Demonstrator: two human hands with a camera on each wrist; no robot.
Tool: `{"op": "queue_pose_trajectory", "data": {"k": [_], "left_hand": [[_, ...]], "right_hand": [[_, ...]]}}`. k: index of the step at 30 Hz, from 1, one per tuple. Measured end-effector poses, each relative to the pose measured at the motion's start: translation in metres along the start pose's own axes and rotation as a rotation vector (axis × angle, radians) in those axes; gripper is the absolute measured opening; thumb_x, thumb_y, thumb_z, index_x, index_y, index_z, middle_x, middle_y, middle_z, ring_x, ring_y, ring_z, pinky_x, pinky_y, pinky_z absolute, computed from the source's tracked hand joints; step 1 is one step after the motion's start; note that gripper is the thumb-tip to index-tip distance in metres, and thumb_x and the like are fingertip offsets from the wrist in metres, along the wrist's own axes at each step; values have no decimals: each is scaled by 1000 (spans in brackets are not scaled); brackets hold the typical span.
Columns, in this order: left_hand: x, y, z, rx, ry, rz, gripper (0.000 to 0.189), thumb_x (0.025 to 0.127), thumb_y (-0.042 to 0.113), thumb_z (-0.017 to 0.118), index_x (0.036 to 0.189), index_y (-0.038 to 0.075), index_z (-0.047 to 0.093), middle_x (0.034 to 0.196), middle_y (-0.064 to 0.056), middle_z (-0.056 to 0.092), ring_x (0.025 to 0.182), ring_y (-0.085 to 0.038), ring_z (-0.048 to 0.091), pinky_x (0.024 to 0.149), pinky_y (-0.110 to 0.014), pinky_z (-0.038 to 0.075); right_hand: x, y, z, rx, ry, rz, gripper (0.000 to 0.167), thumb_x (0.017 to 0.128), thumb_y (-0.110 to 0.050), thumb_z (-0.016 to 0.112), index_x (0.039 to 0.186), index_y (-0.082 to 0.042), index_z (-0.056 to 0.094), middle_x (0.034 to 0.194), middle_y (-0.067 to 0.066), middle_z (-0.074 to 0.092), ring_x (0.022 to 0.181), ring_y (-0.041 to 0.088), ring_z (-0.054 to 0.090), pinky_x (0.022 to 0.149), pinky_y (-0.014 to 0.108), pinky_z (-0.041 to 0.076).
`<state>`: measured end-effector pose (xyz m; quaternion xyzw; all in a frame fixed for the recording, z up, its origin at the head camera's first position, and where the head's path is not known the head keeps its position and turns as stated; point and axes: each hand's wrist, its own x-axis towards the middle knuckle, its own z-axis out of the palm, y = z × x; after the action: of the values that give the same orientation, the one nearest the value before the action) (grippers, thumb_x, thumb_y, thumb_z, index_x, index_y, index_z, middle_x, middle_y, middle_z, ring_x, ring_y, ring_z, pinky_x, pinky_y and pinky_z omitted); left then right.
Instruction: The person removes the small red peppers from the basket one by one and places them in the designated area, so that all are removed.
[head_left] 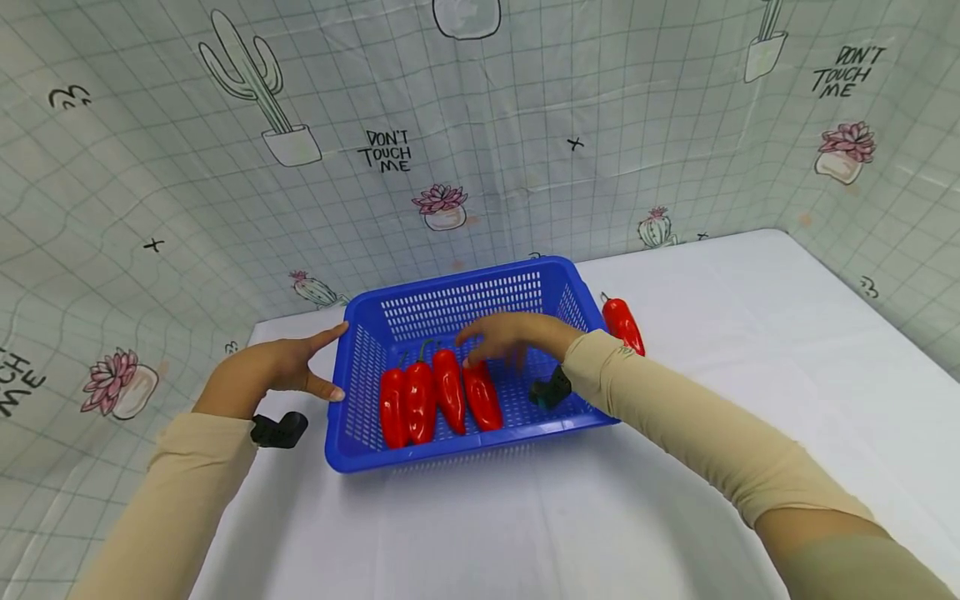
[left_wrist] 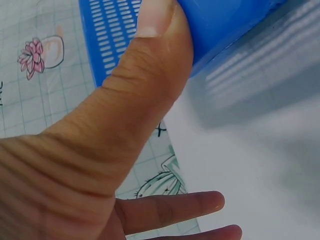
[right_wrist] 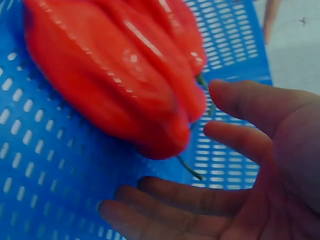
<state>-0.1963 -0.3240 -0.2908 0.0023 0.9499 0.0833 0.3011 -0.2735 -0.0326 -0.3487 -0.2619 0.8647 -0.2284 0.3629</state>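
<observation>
A blue plastic basket (head_left: pixel 442 452) holds several red chili peppers (head_left: pixel 421 402) side by side, their green stems pointing away from me. My left hand (head_left: pixel 272 367) is at the basket's left side, with its thumb (left_wrist: pixel 160 30) on the rim and other fingers stretched out, as the left wrist view shows. Inside the basket, my right hand (head_left: pixel 504 335) hovers by the stem end of the rightmost pepper (head_left: pixel 482 398). Its fingers are spread around a stem (right_wrist: pixel 190 168) in the right wrist view, and a gap shows between them and the pepper.
Another red pepper (head_left: pixel 624 325) lies on the white tabletop (head_left: pixel 720 333) just outside the basket's right wall. A grid-patterned cloth (head_left: pixel 510 150) with cactus drawings hangs behind the table and along its sides.
</observation>
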Motion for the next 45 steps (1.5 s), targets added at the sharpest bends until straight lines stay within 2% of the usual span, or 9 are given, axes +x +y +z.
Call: {"op": "queue_pose_trajectory", "data": {"k": [5, 10, 15, 24, 30, 34, 37, 41, 45], "left_hand": [[-1, 1, 1, 11, -2, -2, 119, 77, 49, 78, 157, 12, -1, 150, -40, 24, 132, -63, 31, 98, -72, 39], [0, 2, 0, 21, -5, -6, 118, 77, 50, 78, 157, 12, 0, 150, -40, 25, 132, -62, 32, 98, -71, 39], [0, 3, 0, 19, -6, -7, 118, 77, 49, 78, 157, 11, 0, 150, -39, 25, 133, -62, 32, 99, -71, 38], [-1, 3, -1, 31, -2, -1, 117, 78, 47, 78, 157, 11, -1, 150, -40, 25, 132, -62, 32, 98, -72, 39], [-2, 4, -2, 30, -1, -10, 116, 79, 47, 78, 157, 11, -1, 150, -40, 25, 132, -62, 32, 98, -72, 39], [-3, 4, -3, 28, -4, -16, 117, 79, 47, 78, 157, 11, -1, 150, -40, 24, 133, -62, 31, 99, -72, 38], [-3, 5, -4, 29, -3, -17, 117, 78, 48, 78, 157, 11, -1, 151, -39, 24, 133, -62, 31, 99, -72, 38], [-3, 4, -4, 29, -5, -17, 118, 78, 49, 78, 157, 12, -1, 151, -39, 24, 133, -62, 31, 98, -72, 39], [-3, 2, -2, 5, -14, -22, 118, 78, 49, 78, 157, 13, -2, 150, -40, 24, 132, -62, 32, 96, -71, 41]], "right_hand": [[4, 2, 9, -9, -32, 0, 48, 98, -27, 61, 144, -21, 50, 136, 17, 54, 101, 36, 66, 64, 38, 62], [5, 3, 14, -67, 14, -33, 38, 92, -27, 69, 127, -15, 60, 116, 14, 59, 81, 30, 70, 61, 35, 61], [4, 2, 16, -92, 84, -73, 34, 84, -27, 79, 107, -14, 59, 99, 10, 58, 72, 24, 69, 60, 32, 61], [1, -1, 13, -88, 144, -80, 59, 75, -8, 82, 126, -13, 52, 102, 12, 60, 77, 20, 66, 61, 26, 59], [-2, 3, 3, -186, 292, -157, 42, 74, -8, 79, 113, -7, 63, 101, 10, 66, 82, 19, 64, 65, 24, 55], [-9, 4, -5, -110, 321, -194, 41, 80, -8, 75, 120, -11, 68, 115, 13, 69, 101, 24, 69, 78, 30, 59], [-15, 4, -10, -29, 308, -183, 47, 88, -9, 70, 134, -15, 61, 127, 18, 65, 110, 30, 67, 76, 34, 61], [-20, 8, -17, 69, 323, -190, 47, 94, -9, 63, 140, -16, 54, 128, 21, 62, 104, 33, 67, 66, 32, 62], [-26, 14, -24, 241, 356, -228, 46, 94, -9, 62, 139, -13, 55, 119, 21, 64, 95, 30, 69, 70, 37, 62]]}}
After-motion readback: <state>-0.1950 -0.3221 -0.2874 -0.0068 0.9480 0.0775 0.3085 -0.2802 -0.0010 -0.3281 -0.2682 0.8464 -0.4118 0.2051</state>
